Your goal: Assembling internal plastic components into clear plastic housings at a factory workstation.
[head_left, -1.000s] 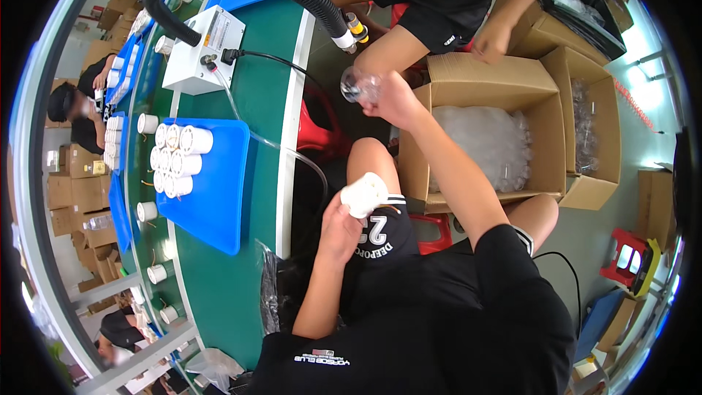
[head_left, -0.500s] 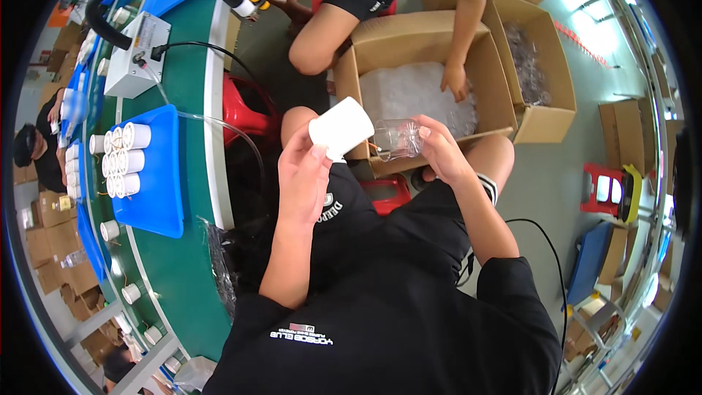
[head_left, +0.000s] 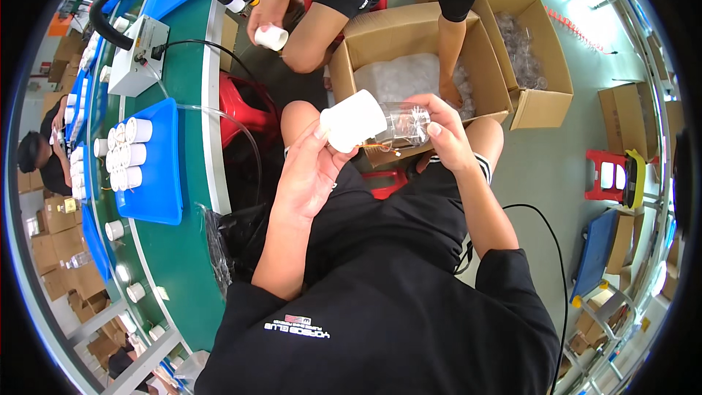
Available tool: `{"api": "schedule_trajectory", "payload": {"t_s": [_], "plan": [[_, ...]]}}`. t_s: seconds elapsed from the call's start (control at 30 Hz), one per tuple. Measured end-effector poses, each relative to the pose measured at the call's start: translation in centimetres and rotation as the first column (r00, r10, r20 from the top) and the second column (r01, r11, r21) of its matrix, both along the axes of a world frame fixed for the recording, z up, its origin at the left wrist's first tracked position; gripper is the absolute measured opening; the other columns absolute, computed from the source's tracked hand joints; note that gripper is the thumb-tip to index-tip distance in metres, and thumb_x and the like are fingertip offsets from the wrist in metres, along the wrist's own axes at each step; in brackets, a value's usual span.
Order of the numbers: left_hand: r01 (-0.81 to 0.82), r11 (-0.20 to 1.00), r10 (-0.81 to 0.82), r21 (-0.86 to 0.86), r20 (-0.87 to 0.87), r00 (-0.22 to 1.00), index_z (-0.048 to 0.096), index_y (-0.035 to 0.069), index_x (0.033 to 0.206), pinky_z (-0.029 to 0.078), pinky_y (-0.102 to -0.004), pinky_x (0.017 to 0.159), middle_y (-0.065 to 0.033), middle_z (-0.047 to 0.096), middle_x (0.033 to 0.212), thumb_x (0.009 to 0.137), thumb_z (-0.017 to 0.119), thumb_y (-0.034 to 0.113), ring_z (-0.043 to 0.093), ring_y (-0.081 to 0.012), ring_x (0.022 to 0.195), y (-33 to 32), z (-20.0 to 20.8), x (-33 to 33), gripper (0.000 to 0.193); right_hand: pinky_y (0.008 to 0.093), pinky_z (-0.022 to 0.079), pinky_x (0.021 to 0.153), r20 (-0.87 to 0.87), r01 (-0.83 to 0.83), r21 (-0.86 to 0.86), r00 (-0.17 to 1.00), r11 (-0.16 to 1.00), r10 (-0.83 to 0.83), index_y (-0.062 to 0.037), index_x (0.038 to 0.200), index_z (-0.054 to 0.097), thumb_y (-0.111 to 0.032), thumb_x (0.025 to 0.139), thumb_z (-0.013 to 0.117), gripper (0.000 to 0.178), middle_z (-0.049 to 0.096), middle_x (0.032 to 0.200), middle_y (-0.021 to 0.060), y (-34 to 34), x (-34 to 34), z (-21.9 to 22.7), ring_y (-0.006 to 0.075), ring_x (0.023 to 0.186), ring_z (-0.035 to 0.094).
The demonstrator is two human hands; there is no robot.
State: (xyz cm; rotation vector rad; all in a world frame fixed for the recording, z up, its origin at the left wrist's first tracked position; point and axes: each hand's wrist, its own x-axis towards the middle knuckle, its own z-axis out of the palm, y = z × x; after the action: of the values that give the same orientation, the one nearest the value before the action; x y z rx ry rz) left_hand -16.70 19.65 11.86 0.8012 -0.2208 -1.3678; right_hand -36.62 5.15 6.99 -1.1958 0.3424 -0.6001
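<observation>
Green bench (head_left: 183, 263) runs along the left side. Right of its white edge, above the lap, both forearms bend inward: left hand (head_left: 307, 168) is closed around one white cup (head_left: 354, 121), right hand (head_left: 450, 135) pinches one clear cover (head_left: 404, 124) by its end, lined up with the cup's rim. One blue tray (head_left: 164, 186), between the bench's long edges, carries white cylinders (head_left: 134, 153), too overlapped for exact counting. Two open cardboard boxes (head_left: 545, 106) stand beyond the right hand.

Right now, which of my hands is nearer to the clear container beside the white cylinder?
Right. Your right hand grips the clear container by its right end; your left hand holds the white cylinder on its left.
</observation>
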Motion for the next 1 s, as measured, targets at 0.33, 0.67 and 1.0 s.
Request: {"api": "schedule_trajectory", "payload": {"t_s": [0.33,0.67,1.0], "plan": [[0.094,0.995,-0.103,0.044,0.431,0.897,0.054,-0.005,0.123,0.049,-0.0302,0.090,-0.0096,0.062,0.114,0.092,0.061,0.009,0.060,-0.0164,0.103,0.9,0.2,0.0,0.035,0.0281,0.049,0.076,-0.066,0.057,-0.331,0.994,0.942,-0.084,0.0038,0.122,0.052,-0.036,0.085,0.059,0.055,0.064,0.098,0.0110,0.1,-0.5,1.4,0.0166,0.089,0.061],[0.137,0.980,-0.187,0.146,0.425,0.886,0.058,-0.006,0.119,0.050,-0.0275,0.086,-0.0071,0.064,0.105,0.094,0.061,0.015,0.060,-0.0122,0.096,1.0,-1.0,0.0,0.032,0.0320,0.050,0.072,-0.253,-0.025,-0.379,0.964,0.925,-0.078,0.0029,0.110,0.058,-0.021,0.087,0.062,0.033,0.066,0.082,0.0101,1.5,0.9,2.7,0.0169,0.074,0.061],[0.181,0.919,-0.314,0.352,0.373,0.873,0.061,-0.006,0.113,0.056,-0.0291,0.076,-0.0123,0.067,0.096,0.099,0.052,0.032,0.066,-0.0181,0.082,0.7,-2.8,0.3,0.042,0.0292,0.050,0.062,-0.528,-0.062,-0.274,0.844,0.960,-0.096,0.0069,0.100,0.063,-0.032,0.093,0.059,0.040,0.066,0.072,0.0130,2.6,1.8,2.3,0.0142,0.066,0.062]]}}
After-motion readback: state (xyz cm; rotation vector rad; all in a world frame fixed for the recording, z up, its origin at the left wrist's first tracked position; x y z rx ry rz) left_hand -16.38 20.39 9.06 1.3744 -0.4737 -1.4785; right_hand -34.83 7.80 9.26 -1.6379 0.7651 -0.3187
